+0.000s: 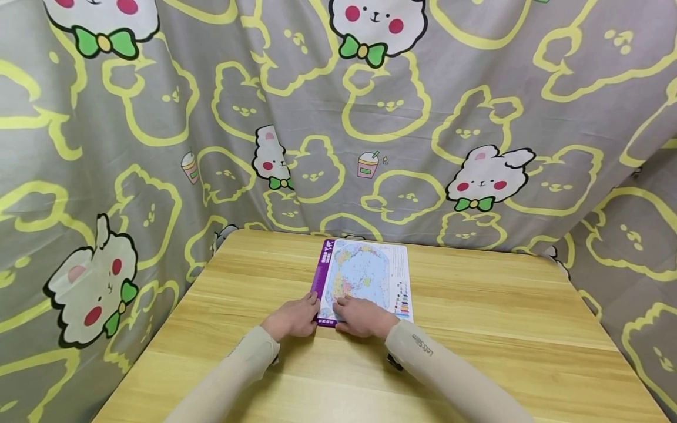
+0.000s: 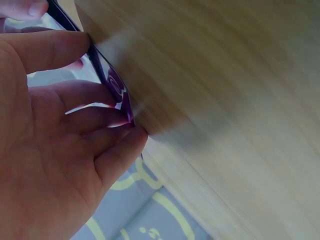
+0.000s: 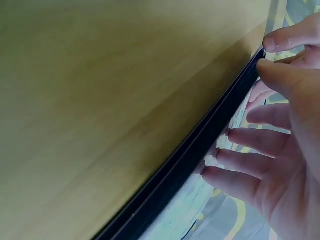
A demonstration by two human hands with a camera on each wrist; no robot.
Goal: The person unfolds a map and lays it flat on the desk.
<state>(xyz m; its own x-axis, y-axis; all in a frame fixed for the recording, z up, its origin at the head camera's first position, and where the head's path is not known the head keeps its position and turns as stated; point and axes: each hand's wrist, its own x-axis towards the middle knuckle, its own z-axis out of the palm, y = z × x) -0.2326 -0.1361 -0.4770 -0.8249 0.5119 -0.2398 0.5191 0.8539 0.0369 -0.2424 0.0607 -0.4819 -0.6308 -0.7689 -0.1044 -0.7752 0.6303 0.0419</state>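
Note:
A flat rectangular world map board (image 1: 365, 273) with a purple left border (image 1: 320, 273) lies on the wooden table. At its near left corner is my left hand (image 1: 293, 317), fingers extended and touching the purple side. The left wrist view shows those fingertips against the glossy purple edge (image 2: 116, 87), thumb nearer the corner. My right hand (image 1: 365, 317) rests on the map's near part, fingers spread over the printed face. In the right wrist view its thumb touches the dark near edge (image 3: 185, 155), by the corner where a left-hand finger also shows.
The wooden table (image 1: 502, 317) reaches out to both sides of the board. Behind and beside it hangs a grey curtain (image 1: 312, 106) with yellow outlines and white rabbit prints, close to the table's far edge.

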